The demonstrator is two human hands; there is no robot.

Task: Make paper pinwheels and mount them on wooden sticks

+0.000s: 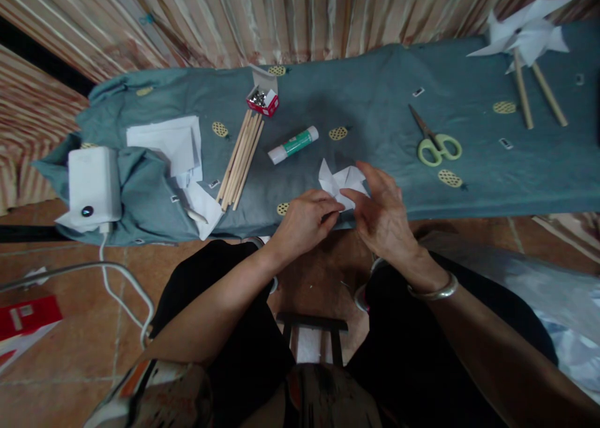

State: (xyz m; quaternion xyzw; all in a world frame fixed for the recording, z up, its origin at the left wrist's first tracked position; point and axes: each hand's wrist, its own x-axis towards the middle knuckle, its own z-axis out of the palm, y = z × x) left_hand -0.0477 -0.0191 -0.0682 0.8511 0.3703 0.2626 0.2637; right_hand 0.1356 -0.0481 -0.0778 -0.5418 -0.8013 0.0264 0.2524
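Note:
A small white paper pinwheel (338, 179), its blades partly folded, is between my hands near the front edge of the cloth-covered table. My left hand (307, 218) pinches its lower left side, with thumb and fingertips together. My right hand (384, 212), a bangle on its wrist, holds the right side, the thumb over the paper and the forefinger at the far edge. My fingers hide part of the folds. Beyond the pinwheel lies a glue stick (294, 145) with its cap on. Green-handled scissors (434, 142) lie to the right, blades slightly parted.
Wooden sticks (240, 159) lie left of the glue stick, below an opened red box of metal pins (263, 98). Paper sheets (164, 142) and a white power bank (94, 184) with a cable are farther left. Finished-looking pinwheels on sticks (529, 37) lie far right.

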